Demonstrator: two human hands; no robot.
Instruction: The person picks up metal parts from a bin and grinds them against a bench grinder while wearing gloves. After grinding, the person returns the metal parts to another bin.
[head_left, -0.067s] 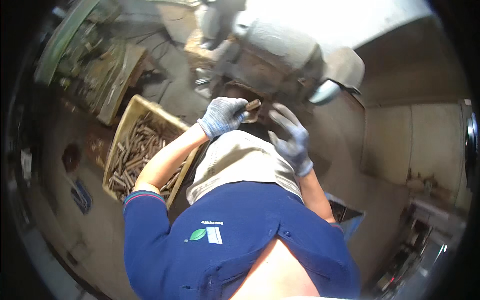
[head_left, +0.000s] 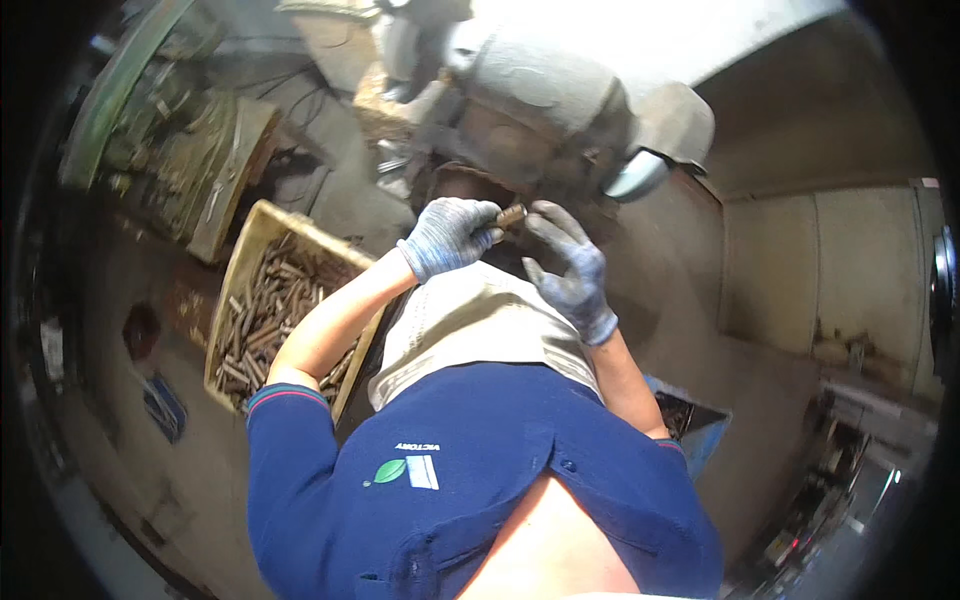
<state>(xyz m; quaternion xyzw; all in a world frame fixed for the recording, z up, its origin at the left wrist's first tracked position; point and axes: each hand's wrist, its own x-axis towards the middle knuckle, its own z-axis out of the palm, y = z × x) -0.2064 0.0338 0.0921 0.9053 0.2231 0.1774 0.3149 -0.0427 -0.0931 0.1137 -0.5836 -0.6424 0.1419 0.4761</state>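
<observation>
A short brownish metal cylinder (head_left: 511, 216) sticks out from the closed fingers of my left hand (head_left: 446, 238), which wears a grey-blue knit glove. My right hand (head_left: 574, 265), gloved the same way, is beside the cylinder's far end. Its thumb and fingers are spread apart, and the fingertips come close to that end; whether they touch it I cannot tell. To the left of my left forearm stands a yellowish bin (head_left: 318, 233) filled with many similar metal cylinders (head_left: 265, 325).
Beyond my hands stands a grey machine (head_left: 545, 85) with a rounded housing and a lamp-like shield (head_left: 672, 130) at its right. A blue-edged box (head_left: 708, 440) sits by my right elbow. Pale cabinet panels (head_left: 770, 265) line the right side.
The right hand's fingertips have come nearer to the end of the cylinder. The left hand keeps its hold, and the whole view has shifted slightly.
</observation>
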